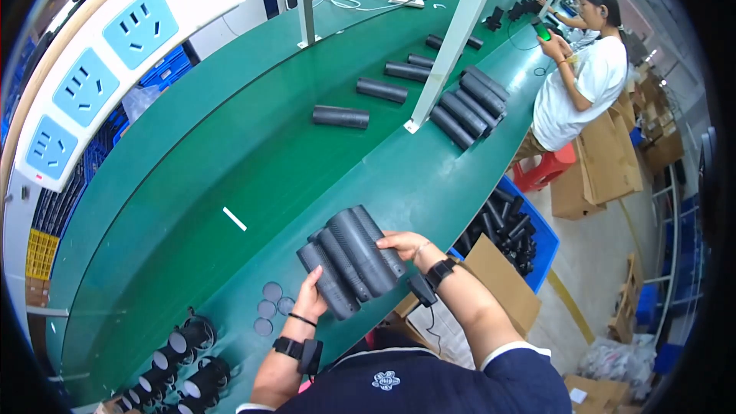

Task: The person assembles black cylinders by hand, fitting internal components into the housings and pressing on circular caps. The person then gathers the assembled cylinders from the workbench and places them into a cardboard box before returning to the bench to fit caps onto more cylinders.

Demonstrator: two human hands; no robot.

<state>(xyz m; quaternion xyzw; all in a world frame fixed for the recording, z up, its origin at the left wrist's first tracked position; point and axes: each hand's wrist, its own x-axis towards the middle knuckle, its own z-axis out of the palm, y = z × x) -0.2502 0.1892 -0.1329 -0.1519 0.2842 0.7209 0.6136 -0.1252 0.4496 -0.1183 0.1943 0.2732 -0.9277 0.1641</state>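
A bundle of black cylinders point(349, 253) lies side by side between my two hands at the near edge of the green bench. My left hand point(310, 296) presses on the left end of the bundle, thumb on top. On the other side, my right hand point(402, 244) grips the rightmost cylinder, its thumb also on top. The undersides of the cylinders and some fingertips are hidden. Several small grey discs point(266, 309) lie on the bench just left of my left hand.
Black round parts with pale ends point(182, 341) stand at the lower left. More cylinders lie on the green belt point(340, 116) and in a stack point(469, 107) by the metal post. A blue bin point(546, 239) of black parts sits right; a seated co-worker point(586, 77) holds a green-lit device.
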